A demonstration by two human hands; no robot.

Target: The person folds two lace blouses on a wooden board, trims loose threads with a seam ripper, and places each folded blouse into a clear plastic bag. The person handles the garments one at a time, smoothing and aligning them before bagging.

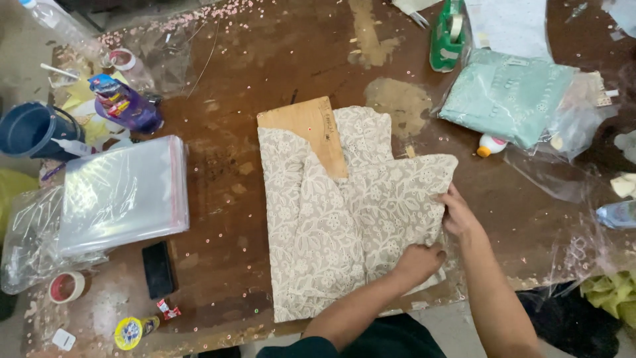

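Note:
A cream lace garment (331, 225) lies folded around a brown cardboard sheet (311, 129) in the middle of a worn brown table (265, 59). My left hand (419, 260) presses down on the garment's lower right part. My right hand (457, 211) grips the right edge of the fabric flap folded over toward the right. The cardboard's upper left corner sticks out bare from under the lace.
A stack of clear plastic bags (122, 195) lies at left, with a black phone (159, 268), tape rolls (66, 287) and a dark blue cup (30, 129) nearby. A bagged mint-green garment (507, 96), a green tape dispenser (447, 36) and a small glue bottle (490, 144) sit at upper right.

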